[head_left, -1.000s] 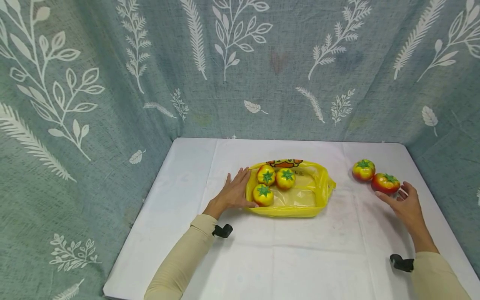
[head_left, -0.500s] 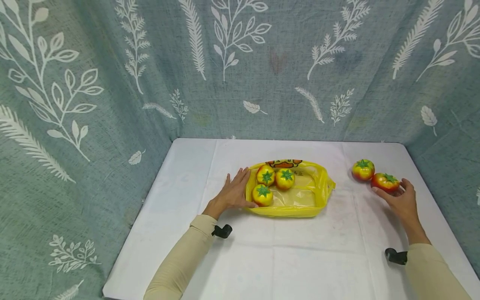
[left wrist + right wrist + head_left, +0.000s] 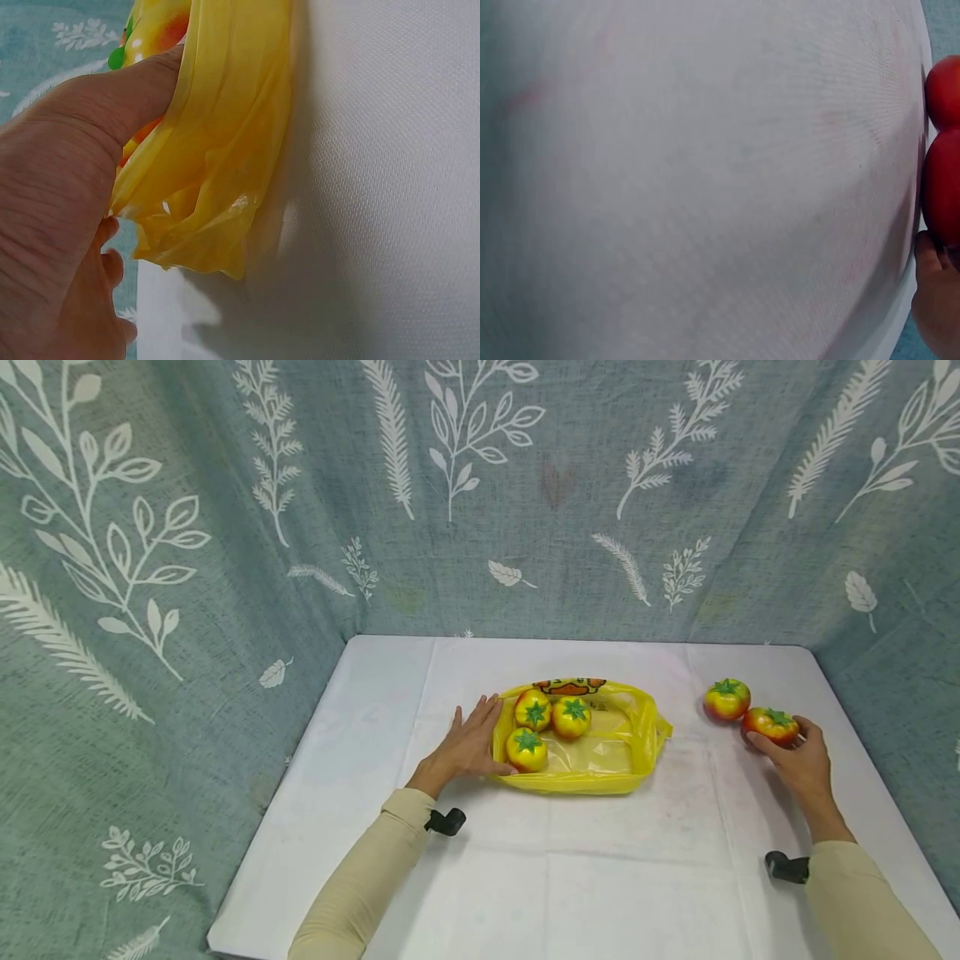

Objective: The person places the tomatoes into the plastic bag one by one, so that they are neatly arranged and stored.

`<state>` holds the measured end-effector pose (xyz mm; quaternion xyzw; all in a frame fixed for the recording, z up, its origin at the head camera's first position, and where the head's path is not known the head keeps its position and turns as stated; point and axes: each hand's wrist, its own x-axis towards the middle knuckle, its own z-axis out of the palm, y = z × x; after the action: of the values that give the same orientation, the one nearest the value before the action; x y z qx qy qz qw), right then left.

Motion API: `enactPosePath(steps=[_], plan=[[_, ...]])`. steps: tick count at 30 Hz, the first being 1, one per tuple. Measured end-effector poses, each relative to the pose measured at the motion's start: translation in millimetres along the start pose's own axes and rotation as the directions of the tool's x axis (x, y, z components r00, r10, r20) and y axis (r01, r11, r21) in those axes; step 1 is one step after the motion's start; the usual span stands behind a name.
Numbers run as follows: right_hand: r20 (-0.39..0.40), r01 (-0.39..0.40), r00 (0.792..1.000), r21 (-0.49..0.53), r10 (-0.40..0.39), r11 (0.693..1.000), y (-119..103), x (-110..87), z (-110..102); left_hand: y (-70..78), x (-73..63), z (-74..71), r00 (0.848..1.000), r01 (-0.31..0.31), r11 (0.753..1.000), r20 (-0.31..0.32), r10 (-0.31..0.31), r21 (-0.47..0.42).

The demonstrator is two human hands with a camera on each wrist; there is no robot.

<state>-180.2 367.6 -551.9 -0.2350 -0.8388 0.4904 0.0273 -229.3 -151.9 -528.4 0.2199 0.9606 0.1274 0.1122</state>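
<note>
Two beige sleeves (image 3: 360, 877): reaching in from the near side, set wide apart, a black wrist piece (image 3: 447, 822) on the left one.
Left hand (image 3: 467, 745): back upward, fingers straight along the left end of the yellow plastic bag with an orange-and-black print (image 3: 577, 784); I see the thumb apart from them, over the near rim.
Right hand (image 3: 807, 768): angled inward, clamped on the glossy red-and-yellow tomato with a green crown (image 3: 768, 723), thumb on its near side, fingers curled round the right.
Bag: mouth upward, long axis left to right, three red-and-yellow tomatoes in its left half, one near (image 3: 527, 752), two behind (image 3: 532, 711) (image 3: 571, 718).
Held tomato: on the table's right, well apart from the bag; I read its squat body as longest left to right, crown tipped up and rightward.
Loose tomato (image 3: 727, 702): just beyond, touching the held one, crown up.
</note>
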Motion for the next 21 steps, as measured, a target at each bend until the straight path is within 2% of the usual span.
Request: enactPosePath(steps=[21], plan=[[0.005,-0.010,1.000,-0.043,0.010,0.999,-5.4,3.8,-1.9,2.8,0.4,-2.0,1.000,-0.005,1.000,-0.001,0.005,-0.007]])
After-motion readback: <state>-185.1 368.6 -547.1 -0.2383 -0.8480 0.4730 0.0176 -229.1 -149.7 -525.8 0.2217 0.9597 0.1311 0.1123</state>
